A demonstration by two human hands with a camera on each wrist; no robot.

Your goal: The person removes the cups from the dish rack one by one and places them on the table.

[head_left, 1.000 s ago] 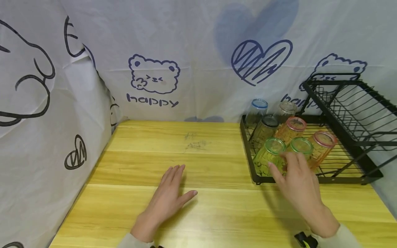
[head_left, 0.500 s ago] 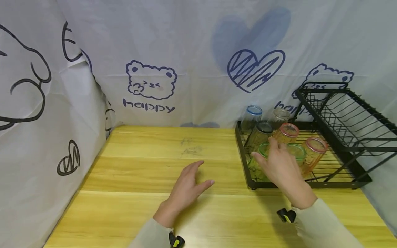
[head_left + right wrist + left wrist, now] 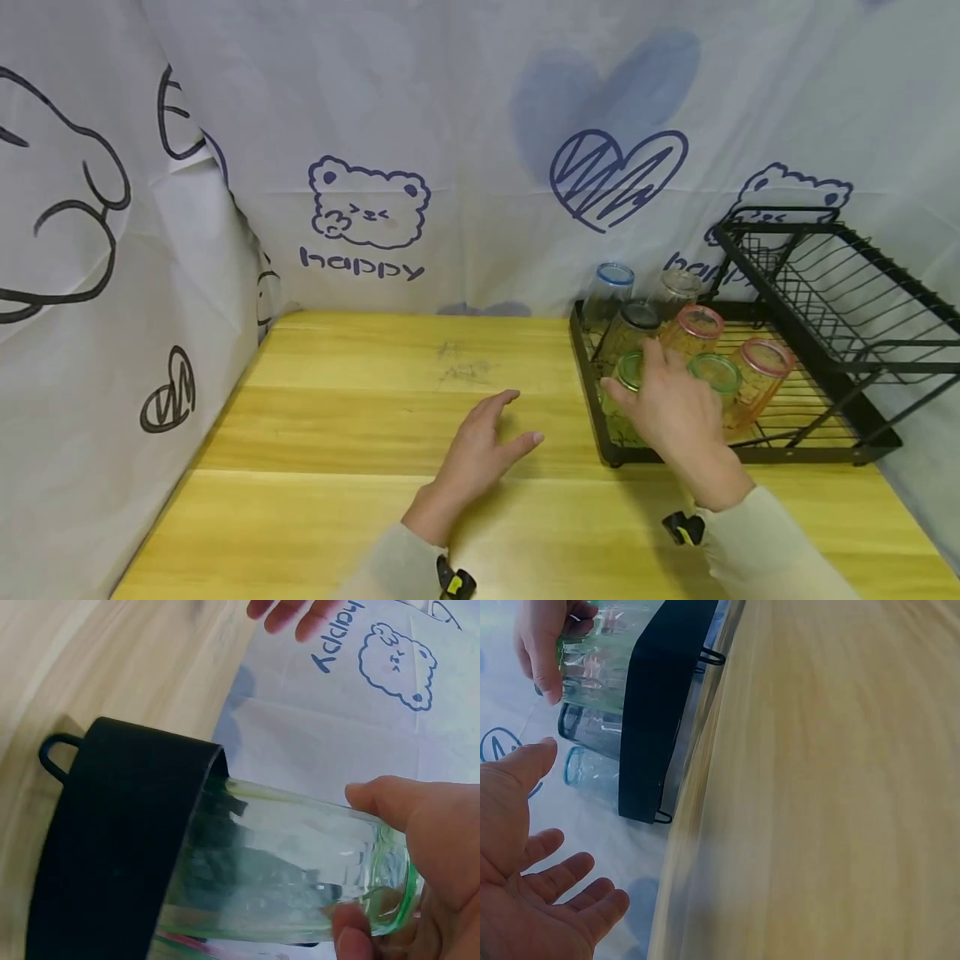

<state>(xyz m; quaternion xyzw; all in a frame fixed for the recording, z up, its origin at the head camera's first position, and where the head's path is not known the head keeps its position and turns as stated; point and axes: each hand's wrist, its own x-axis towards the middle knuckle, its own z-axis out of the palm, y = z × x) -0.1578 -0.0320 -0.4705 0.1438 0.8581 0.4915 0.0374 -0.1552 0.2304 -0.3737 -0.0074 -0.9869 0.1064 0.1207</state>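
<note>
My right hand (image 3: 678, 410) is at the base end of a green glass (image 3: 285, 859), which stands upside down at the front left corner of the black dish rack (image 3: 587, 387). In the right wrist view the thumb lies along one side of this glass and the fingers curl round the other, gripping it. My left hand (image 3: 480, 454) hovers over the table left of the rack, fingers spread and holding nothing. Beside the gripped glass stands a second green glass (image 3: 715, 372), partly hidden by my right hand.
Also upside down in the rack are a blue-rimmed glass (image 3: 613, 287), a grey glass (image 3: 637, 321), a colourless glass (image 3: 678, 287) and two pink-rimmed glasses, one at the right (image 3: 765, 367). A wire upper tier (image 3: 862, 292) rises over the rack's right side. Printed cloth (image 3: 465, 167) hangs behind.
My right hand has shifted left from between the two green glasses onto the left one and now grips it. The left hand has moved right, toward the rack. The head view has shifted slightly.
</note>
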